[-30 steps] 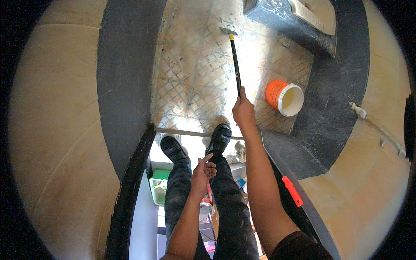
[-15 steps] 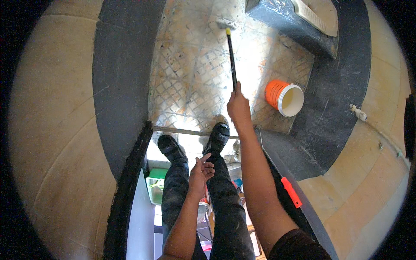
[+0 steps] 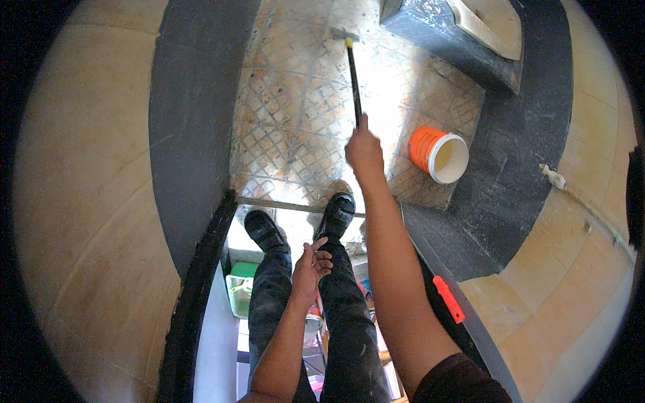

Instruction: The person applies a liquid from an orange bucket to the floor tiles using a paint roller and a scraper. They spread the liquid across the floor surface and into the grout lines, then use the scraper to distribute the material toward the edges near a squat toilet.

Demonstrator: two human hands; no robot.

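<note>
My right hand [image 3: 365,153] is closed around the black handle of a long-handled floor tool [image 3: 355,84]. Its index finger lies along the handle. A yellow collar joins the handle to a wide, dark grey head, which rests on the tiled floor [image 3: 269,134] at the far end; whether it is a brush or a blade I cannot tell. My left hand [image 3: 312,270] hangs in front of my legs, fingers apart, holding nothing. To the right of the right hand stands an orange bucket [image 3: 424,148] with a white rim and pale inside.
My black shoes [image 3: 336,213] stand by the doorway's threshold [image 3: 295,205]. A dark raised block with a toilet pan [image 3: 494,30] is at the far right. Dark-painted wall bands [image 3: 191,127] flank the floor. A red handle [image 3: 449,299] shows near my right arm; a green container [image 3: 243,270] sits behind my feet.
My right hand has moved slightly away from me and to the left, carrying the floor tool's head with it across the tiles. My left hand has barely moved.
</note>
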